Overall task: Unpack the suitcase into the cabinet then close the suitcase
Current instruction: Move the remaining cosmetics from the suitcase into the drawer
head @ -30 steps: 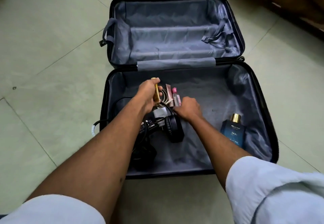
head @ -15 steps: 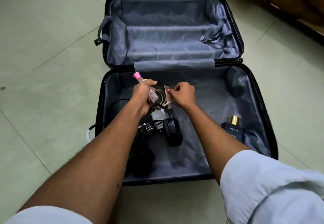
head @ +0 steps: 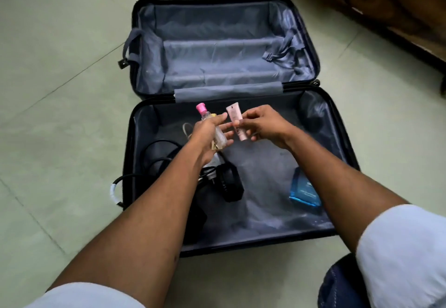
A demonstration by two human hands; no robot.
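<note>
The black suitcase (head: 131, 138) lies open on the floor, its grey-lined lid flat behind it. Above the near half, my left hand (head: 207, 134) holds a small clear bottle with a pink cap (head: 202, 112) together with a gold-coloured item, its fingertips stretched toward the right hand. My right hand (head: 265, 126) pinches a pale pink tube (head: 235, 117) upright. Black headphones (head: 229, 184) and dark cables (head: 156, 153) lie in the left part of the case. A blue perfume bottle (head: 305, 192) lies at the right, partly hidden by my right forearm.
Pale green floor tiles surround the case. A dark wooden piece of furniture (head: 386, 6) stands at the back right. A cable with a white label (head: 113, 190) hangs over the case's left rim. My knee in dark cloth (head: 337, 283) is at the bottom right.
My right hand has lifted the pink tube out of the case. My left hand, still holding the pink-capped bottle, has turned toward it. Both hands are higher above the lining.
</note>
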